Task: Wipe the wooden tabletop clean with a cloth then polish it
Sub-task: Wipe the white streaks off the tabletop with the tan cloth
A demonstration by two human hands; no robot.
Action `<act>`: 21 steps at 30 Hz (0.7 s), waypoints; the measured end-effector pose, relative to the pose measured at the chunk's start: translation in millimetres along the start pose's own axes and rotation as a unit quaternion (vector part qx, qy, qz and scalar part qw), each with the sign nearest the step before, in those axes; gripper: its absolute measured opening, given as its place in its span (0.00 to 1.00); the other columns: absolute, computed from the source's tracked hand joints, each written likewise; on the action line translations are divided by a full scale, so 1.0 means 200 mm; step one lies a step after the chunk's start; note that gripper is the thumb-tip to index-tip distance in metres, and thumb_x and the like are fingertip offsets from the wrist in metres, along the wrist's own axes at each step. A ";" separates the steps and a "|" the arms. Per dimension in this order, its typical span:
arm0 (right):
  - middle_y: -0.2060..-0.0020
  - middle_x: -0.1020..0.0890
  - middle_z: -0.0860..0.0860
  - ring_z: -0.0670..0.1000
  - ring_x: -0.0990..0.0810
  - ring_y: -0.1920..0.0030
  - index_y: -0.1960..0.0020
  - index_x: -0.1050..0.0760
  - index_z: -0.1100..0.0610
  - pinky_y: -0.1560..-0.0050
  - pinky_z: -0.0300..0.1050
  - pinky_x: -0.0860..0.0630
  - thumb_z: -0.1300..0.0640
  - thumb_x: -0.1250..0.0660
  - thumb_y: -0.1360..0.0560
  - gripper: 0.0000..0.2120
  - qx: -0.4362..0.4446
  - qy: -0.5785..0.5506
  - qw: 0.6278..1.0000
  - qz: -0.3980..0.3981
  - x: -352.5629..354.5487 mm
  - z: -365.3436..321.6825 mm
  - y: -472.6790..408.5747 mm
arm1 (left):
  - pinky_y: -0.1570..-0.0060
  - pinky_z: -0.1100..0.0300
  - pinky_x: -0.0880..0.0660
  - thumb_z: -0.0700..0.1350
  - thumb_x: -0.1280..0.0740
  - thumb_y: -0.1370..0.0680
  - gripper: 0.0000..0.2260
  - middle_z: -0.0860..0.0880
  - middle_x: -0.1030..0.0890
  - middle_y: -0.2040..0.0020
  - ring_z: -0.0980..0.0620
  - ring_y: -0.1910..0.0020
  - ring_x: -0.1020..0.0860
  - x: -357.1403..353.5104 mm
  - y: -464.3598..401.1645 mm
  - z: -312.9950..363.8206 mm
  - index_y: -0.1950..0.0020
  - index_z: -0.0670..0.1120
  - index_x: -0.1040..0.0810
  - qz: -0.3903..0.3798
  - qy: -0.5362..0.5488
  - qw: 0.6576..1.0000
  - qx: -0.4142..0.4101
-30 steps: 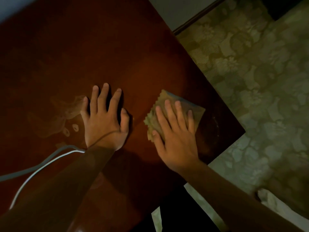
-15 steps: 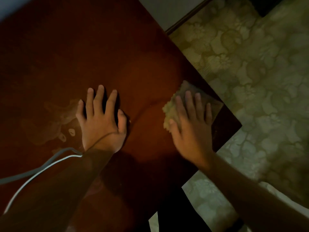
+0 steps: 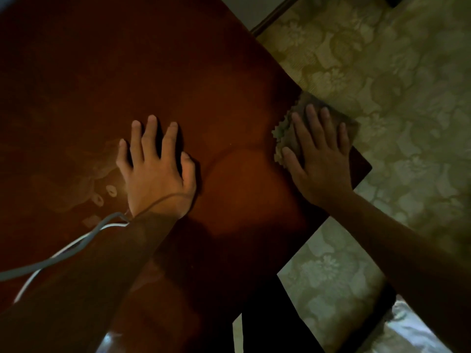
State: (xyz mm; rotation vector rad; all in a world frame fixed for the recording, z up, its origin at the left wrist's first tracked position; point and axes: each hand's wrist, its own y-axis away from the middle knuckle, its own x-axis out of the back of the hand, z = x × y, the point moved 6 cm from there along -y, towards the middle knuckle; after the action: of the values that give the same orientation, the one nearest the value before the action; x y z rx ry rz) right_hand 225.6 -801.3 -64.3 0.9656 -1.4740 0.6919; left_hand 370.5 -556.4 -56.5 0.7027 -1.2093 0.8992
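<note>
Grey-white cable point(image 3: 63, 253) trailed over the table's near-left part. Pale floral-patterned floor point(image 3: 397, 72) lay beyond the right edge. Dark baseboard strip point(image 3: 272, 20) ran past the far corner.

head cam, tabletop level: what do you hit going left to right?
Grey cable → pale smudge marks on the tabletop → left hand, flat on the wood → right hand pressing the cloth at the table edge → patterned floor.

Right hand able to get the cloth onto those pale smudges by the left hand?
Probably not directly: the left hand lies flat on the tabletop between the cloth under the right hand and the smudges.
</note>
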 end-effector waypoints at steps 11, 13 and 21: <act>0.19 0.40 0.55 0.57 0.48 0.18 0.19 0.42 0.51 0.20 0.63 0.54 0.40 0.45 0.19 0.31 0.059 -0.026 0.998 0.016 -0.10 -0.30 0.33 | 0.23 0.41 0.53 0.54 0.47 0.18 0.25 0.42 0.40 0.20 0.41 0.20 0.47 0.01 0.00 0.00 0.22 0.48 0.36 0.000 0.008 1.000 0.003; 0.19 0.40 0.55 0.58 0.47 0.18 0.19 0.42 0.52 0.21 0.64 0.53 0.39 0.46 0.19 0.32 0.054 -0.008 0.998 0.020 -0.08 -0.21 0.25 | 0.23 0.40 0.51 0.54 0.47 0.18 0.25 0.42 0.39 0.20 0.41 0.20 0.46 0.01 0.00 0.00 0.22 0.48 0.36 0.003 0.007 1.000 -0.001; 0.17 0.48 0.53 0.56 0.55 0.17 0.17 0.48 0.51 0.20 0.62 0.61 0.38 0.54 0.18 0.33 -0.075 -0.030 0.997 0.013 -0.02 -0.10 0.10 | 0.24 0.39 0.51 0.55 0.48 0.18 0.25 0.41 0.39 0.21 0.41 0.20 0.46 0.01 0.00 0.01 0.23 0.48 0.36 0.010 0.008 1.000 0.000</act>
State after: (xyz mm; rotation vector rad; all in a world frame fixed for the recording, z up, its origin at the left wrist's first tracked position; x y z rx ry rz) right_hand 217.4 -772.7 -64.0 0.8598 -1.5704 0.5663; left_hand 370.5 -557.7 -55.2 0.6828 -1.2035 0.9194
